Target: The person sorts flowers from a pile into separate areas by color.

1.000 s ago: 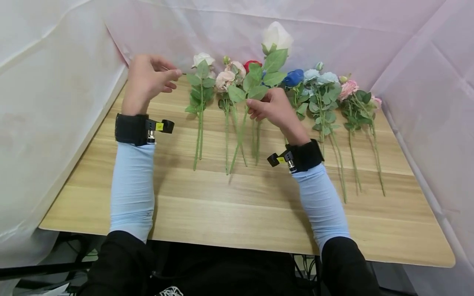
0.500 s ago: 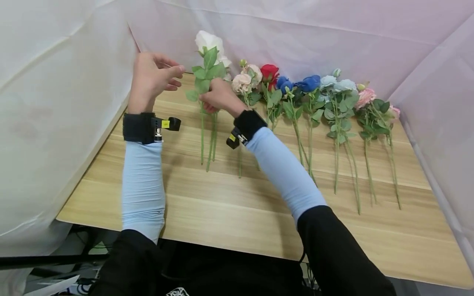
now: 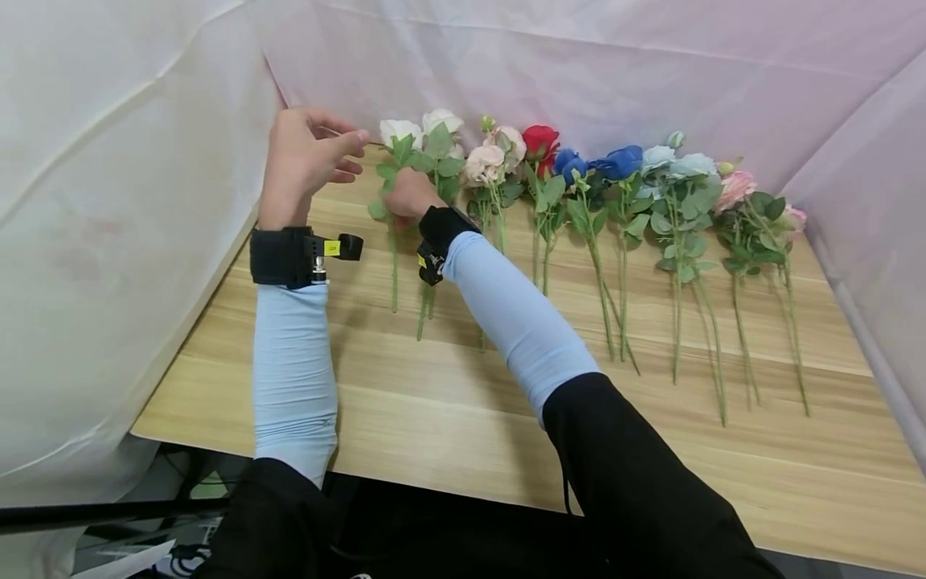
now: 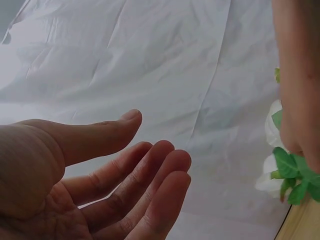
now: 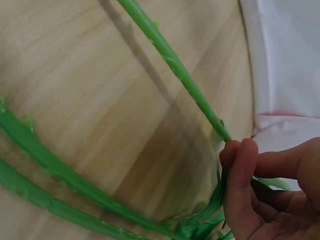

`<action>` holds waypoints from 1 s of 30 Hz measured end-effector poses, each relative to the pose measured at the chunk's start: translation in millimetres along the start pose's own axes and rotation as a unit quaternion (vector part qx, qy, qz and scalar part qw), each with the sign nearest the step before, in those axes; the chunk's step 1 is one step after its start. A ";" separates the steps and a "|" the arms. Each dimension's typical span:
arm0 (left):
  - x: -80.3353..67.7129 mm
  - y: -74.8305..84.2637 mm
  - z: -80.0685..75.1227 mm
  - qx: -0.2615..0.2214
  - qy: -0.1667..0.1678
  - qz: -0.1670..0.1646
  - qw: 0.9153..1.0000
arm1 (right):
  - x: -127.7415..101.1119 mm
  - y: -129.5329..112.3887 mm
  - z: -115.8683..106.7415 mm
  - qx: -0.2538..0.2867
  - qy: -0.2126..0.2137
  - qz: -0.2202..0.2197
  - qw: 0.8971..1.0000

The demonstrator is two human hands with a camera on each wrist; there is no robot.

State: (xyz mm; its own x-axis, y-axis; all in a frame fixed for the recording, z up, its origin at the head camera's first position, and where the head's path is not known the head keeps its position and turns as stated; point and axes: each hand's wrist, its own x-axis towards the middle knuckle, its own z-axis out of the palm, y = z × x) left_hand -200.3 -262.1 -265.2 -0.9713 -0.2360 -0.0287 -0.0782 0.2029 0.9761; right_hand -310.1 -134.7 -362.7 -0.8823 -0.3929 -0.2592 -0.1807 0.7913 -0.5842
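Observation:
My right hand [image 3: 412, 195] pinches the green stem [image 5: 175, 62] of a white rose [image 3: 400, 133] at the left end of a row of artificial flowers. In the right wrist view its fingertips close on the stem just below the leaves, and the stem casts a shadow on the wood. Right beside it lie more white roses [image 3: 443, 121], their stems [image 5: 75, 185] also in the right wrist view. My left hand [image 3: 311, 161] hovers left of the roses, fingers loosely bent and holding nothing; the left wrist view shows its thumb apart from the fingers.
Along the back of the wooden table [image 3: 405, 418] lie pale pink flowers [image 3: 485, 165], a red rose [image 3: 540, 143], blue roses [image 3: 618, 163], light blue flowers [image 3: 690, 166] and pink flowers [image 3: 736, 189]. White cloth [image 3: 181, 161] hangs at the back and sides.
My right hand has carried the white rose leftward from over the middle of the row and lowered it beside the other white roses. The left hand keeps its pose; the head view has shifted slightly.

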 end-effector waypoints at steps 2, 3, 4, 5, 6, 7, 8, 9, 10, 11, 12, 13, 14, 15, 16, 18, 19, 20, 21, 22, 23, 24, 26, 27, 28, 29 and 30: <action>-0.6 0.3 -1.1 -0.007 0.004 -0.007 1.000 | 2.2 2.3 2.8 -0.015 0.006 0.005 1.000; -1.0 0.5 -1.8 -0.010 0.006 -0.009 1.000 | 2.8 3.7 4.3 -0.021 0.009 0.005 1.000; -1.3 0.6 -2.6 -0.011 0.009 -0.011 1.000 | 3.0 5.1 5.6 -0.027 0.013 0.005 1.000; -1.7 0.6 -3.3 -0.011 0.011 -0.011 1.000 | 3.1 6.4 6.8 -0.033 0.016 0.005 0.999; -2.0 0.6 -3.8 -0.013 0.012 -0.010 1.000 | 2.7 7.4 7.9 -0.034 0.020 0.004 0.999; -2.2 0.8 -4.2 -0.015 0.012 -0.010 1.000 | 2.4 8.3 8.9 -0.034 0.024 0.004 0.999; -2.5 0.9 -4.6 -0.017 0.013 -0.009 1.000 | 2.4 8.9 9.9 -0.033 0.027 0.003 0.999; -2.6 1.0 -4.8 -0.015 0.013 -0.008 1.000 | 1.8 9.1 10.5 -0.031 0.029 0.004 0.999; -2.7 0.9 -4.9 -0.013 0.012 -0.007 1.000 | 0.9 8.8 10.8 -0.031 0.032 0.002 0.999; -3.0 1.4 -4.0 -0.014 0.012 -0.007 1.000 | -0.5 8.9 9.9 -0.032 0.035 -0.001 0.999; -3.3 2.1 -3.3 -0.014 0.011 -0.008 1.000 | -2.6 8.3 8.6 -0.036 0.039 -0.005 0.999; -3.6 2.7 -2.4 -0.013 0.012 -0.009 1.000 | -5.2 7.4 6.9 -0.037 0.042 -0.010 0.998; -3.7 3.4 -1.7 -0.011 0.012 -0.010 1.000 | -7.0 6.2 5.0 -0.038 0.042 -0.011 0.998; -3.8 4.0 -1.0 -0.009 0.011 -0.010 1.000 | -9.1 4.9 2.8 -0.041 0.043 -0.015 0.998; -3.2 4.2 -0.1 -0.006 0.009 -0.009 1.000 | -10.7 4.1 0.3 -0.043 0.045 -0.018 0.998; -1.8 5.0 1.6 0.003 0.004 -0.005 1.000 | -13.8 2.4 -4.9 -0.037 0.043 -0.018 0.998; -1.1 5.2 2.6 0.008 0.001 -0.001 1.000 | -15.1 1.7 -7.3 -0.025 0.039 -0.016 0.999; -0.5 5.4 3.5 0.015 0.000 0.004 1.000 | -16.6 0.9 -10.1 -0.015 0.036 -0.018 0.999; -0.1 5.4 4.4 0.023 -0.002 0.010 1.000 | -19.4 0.1 -13.0 -0.001 0.035 -0.024 0.999; 0.3 5.7 5.3 0.032 -0.005 0.014 0.999 | -22.8 -0.9 -16.1 0.018 0.033 -0.029 0.999; 0.7 6.1 6.5 0.038 -0.008 0.015 0.999 | -26.8 -1.7 -19.9 0.038 0.031 -0.034 0.998; 0.8 6.2 7.6 0.047 -0.011 0.019 0.999 | -31.5 -2.2 -24.1 0.057 0.029 -0.039 0.997; 0.6 6.4 8.8 0.064 -0.018 0.024 0.997 | -42.1 -2.9 -32.3 0.090 0.030 -0.053 0.994; -0.1 6.2 8.9 0.072 -0.021 0.025 0.997 | -47.6 -3.1 -36.5 0.100 0.032 -0.058 0.993; -0.7 5.7 8.8 0.078 -0.023 0.025 0.996 | -53.3 -2.6 -40.5 0.111 0.032 -0.061 0.991; -1.4 5.2 8.6 0.086 -0.024 0.026 0.996 | -59.2 -1.8 -44.4 0.120 0.031 -0.062 0.990; -1.9 4.5 8.1 0.093 -0.024 0.028 0.995 | -65.0 -0.4 -48.0 0.127 0.034 -0.063 0.989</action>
State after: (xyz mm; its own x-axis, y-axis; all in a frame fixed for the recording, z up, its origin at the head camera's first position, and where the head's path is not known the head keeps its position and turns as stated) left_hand -200.6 -253.1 -262.4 -0.9848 -0.1736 0.0100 -0.0592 0.3884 0.9196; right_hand -273.5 -86.9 -308.7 -0.8883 -0.4419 -0.1253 -0.1836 0.5916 -0.7850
